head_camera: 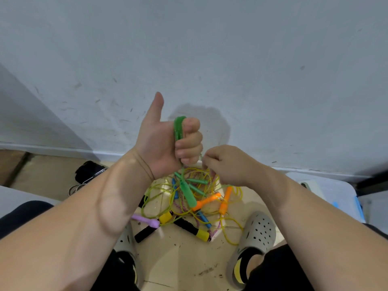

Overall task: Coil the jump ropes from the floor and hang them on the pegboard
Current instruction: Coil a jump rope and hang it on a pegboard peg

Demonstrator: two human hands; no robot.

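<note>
Black and bundled, a small object (89, 171) lay at the left, on the floor (182, 259) near its far edge under the white wall (210, 49). Right of it the left hand (165, 141) was raised in front of the wall, thumb stuck straight up and the four fingers curled tightly round a translucent green handle (179, 128), whose rounded top showed above the fist. From the bottom of that fist a thin green cord (183, 170) dropped to a second green handle (186, 194) that hung over the pile of jump ropes (168, 193). The pile sat on the floor between the person's two grey clogs (254, 234), close to the wall edge, and it was a loose tangle: thin yellow cords looped all through it, a pink braided rope (184, 204) ran down the middle, and handles poked out in every direction. There was a purple handle (146, 220) at the left, black foam grips with yellow caps (192, 227) at the near side, teal handles (197, 181) at the far side, a blue handle (203, 218), and orange handles (225, 199) at the right. The right hand (226, 164) hovered just beside the left fist, back to the camera, fingers bent down and bunched; a thin cord showed at its fingertips, but I could not tell whether it was pinched.
</note>
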